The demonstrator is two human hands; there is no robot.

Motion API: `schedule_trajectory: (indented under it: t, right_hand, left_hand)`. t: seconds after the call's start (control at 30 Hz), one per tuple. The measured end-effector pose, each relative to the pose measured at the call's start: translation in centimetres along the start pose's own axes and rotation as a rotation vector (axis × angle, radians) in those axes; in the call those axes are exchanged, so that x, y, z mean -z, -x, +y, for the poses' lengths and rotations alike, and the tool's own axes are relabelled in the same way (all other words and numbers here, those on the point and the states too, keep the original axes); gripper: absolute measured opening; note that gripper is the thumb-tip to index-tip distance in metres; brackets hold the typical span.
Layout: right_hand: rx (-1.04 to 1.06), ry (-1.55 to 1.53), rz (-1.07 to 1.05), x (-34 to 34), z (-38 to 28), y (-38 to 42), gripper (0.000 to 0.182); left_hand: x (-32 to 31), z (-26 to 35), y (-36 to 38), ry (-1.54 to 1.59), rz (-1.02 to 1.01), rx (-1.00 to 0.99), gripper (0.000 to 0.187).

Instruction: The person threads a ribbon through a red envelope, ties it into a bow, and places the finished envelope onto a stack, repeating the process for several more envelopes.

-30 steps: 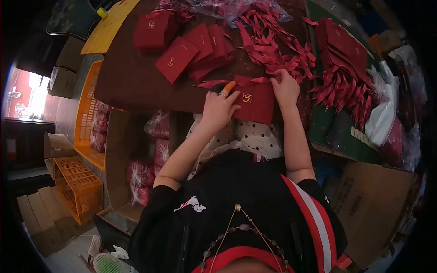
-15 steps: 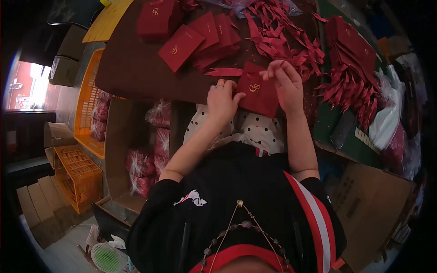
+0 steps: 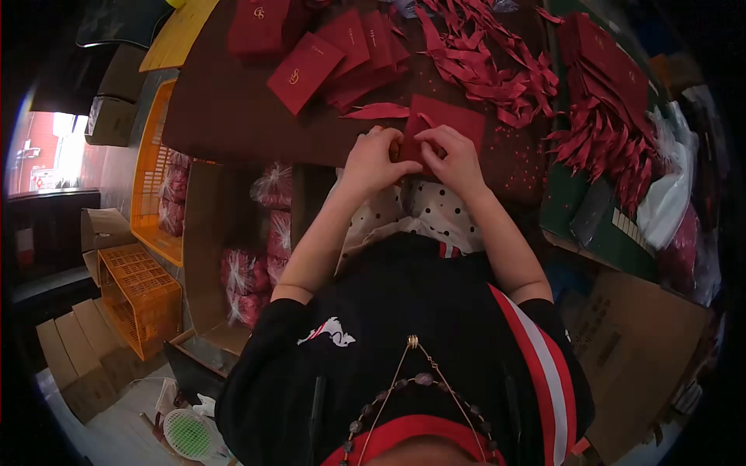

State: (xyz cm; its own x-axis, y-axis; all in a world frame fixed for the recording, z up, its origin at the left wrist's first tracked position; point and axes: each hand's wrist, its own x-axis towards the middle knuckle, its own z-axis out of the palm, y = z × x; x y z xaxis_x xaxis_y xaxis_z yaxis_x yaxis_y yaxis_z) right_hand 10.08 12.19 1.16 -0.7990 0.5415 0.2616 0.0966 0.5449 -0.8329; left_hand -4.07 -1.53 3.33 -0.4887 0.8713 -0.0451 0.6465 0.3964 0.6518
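Head view: left hand [image 3: 371, 165] and right hand [image 3: 460, 165] meet at one flat, dark-red pouch [image 3: 460, 116], centre frame.
Fanned red pouches with gold print [image 3: 307, 71] lie upper left, apparently for easy reach; the left hand curls at the single pouch's left edge, seemingly steadying it; the right bends over its face. Whether either grips, I cannot tell. Loose red fabric ribbons [image 3: 486, 74] heap upper right.

Both forearms reach forward from short black sleeves, angled inward so the hands nearly meet — left hand [image 3: 374, 161] with fingers curled and thumb pointing toward the other; right hand [image 3: 452, 159] palm down, fingers bent, its thumb and index finger held close together.
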Motion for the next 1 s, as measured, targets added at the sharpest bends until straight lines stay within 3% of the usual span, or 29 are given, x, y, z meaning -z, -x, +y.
schedule_trajectory:
  t: [0.13,0.37,0.53,0.83,1.0]
  right_hand:
    - [0.124,0.005,0.043,-0.4,0.2,-0.1,0.014]
    - [0.104,-0.050,0.008,0.4,0.2,0.1,0.012]
    - [0.256,0.128,0.024,0.2,0.7,0.0,0.009]
    - [0.349,0.338,0.037,-0.7,0.2,0.5,0.009]
    - [0.332,0.441,0.076,-1.9,0.4,1.0,0.010]
  left_hand:
    - [-1.4,-0.3,0.4,-0.107,0.083,0.009,0.056]
    - [-1.6,-0.5,0.3,-0.050,0.075,0.029,0.056]
    - [-2.1,-0.6,0.5,-0.001,0.124,0.020,0.055]
    - [-1.5,-0.1,0.5,0.105,0.047,0.057,0.039]
    - [-2.4,0.9,1.2,-0.026,0.201,0.016,0.027]
